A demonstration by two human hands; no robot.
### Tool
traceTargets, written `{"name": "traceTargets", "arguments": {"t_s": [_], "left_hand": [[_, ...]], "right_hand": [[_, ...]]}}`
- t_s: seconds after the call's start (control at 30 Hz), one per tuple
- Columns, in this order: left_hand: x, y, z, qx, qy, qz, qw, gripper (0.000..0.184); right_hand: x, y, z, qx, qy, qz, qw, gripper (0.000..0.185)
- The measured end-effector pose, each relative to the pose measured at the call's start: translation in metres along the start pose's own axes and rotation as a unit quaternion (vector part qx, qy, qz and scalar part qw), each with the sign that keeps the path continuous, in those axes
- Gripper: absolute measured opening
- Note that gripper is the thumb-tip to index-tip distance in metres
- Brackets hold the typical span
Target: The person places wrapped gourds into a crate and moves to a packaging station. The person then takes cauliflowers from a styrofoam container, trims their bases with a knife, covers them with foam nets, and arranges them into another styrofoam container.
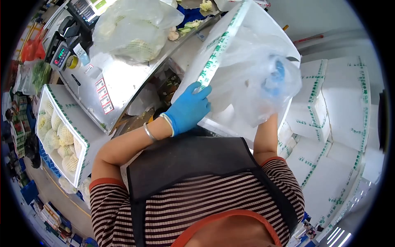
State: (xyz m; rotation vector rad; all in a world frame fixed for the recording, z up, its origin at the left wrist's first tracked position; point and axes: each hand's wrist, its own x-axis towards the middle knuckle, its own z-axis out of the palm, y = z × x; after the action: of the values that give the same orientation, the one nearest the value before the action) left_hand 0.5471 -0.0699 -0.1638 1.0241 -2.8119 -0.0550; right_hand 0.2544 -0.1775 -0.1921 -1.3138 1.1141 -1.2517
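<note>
My left hand (190,109), in a blue glove, has its fingers closed on the near end of the long rim of a white foam box (216,53) with green lettering. The box is tilted in front of me. A clear plastic bag (247,78) lies spread inside it. My right hand (275,76) is within the bag; its blue glove shows only as a blurred patch through the cloudy plastic. How its fingers are set is hidden.
A metal table (119,76) at left carries a filled plastic bag (131,31), a scale (61,55) and labels (104,96). Below it stands a foam box (84,152) of net-wrapped cauliflower (66,133). Stacked foam boxes (341,107) line the right side.
</note>
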Motion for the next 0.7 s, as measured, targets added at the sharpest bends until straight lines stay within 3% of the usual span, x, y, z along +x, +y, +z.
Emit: {"name": "traceTargets", "arguments": {"t_s": [0.13,0.23,0.3,0.5,0.6,0.7], "left_hand": [[-0.016,-0.03,0.039,0.031,-0.053,-0.005,0.998,0.011],[-0.032,-0.067,0.055,0.048,-0.114,0.05,0.991,0.008],[-0.033,-0.074,0.057,0.019,-0.089,0.069,0.993,0.011],[-0.021,-0.063,0.064,0.013,-0.042,0.119,0.992,0.039],[-0.032,-0.046,0.071,0.118,0.017,0.173,0.978,0.026],[-0.044,-0.033,0.101,-0.043,0.033,0.218,0.974,0.016]], "right_hand": [[0.008,-0.041,-0.029,-0.069,0.108,-0.059,0.99,0.027],[-0.023,-0.109,-0.078,-0.156,0.202,-0.106,0.961,0.028],[-0.061,-0.155,-0.102,-0.23,0.262,-0.124,0.929,0.029],[-0.197,-0.303,-0.113,-0.457,0.41,-0.133,0.778,0.031],[-0.267,-0.37,-0.092,-0.554,0.458,-0.1,0.688,0.032],[-0.332,-0.417,-0.056,-0.621,0.487,-0.06,0.61,0.033]]}}
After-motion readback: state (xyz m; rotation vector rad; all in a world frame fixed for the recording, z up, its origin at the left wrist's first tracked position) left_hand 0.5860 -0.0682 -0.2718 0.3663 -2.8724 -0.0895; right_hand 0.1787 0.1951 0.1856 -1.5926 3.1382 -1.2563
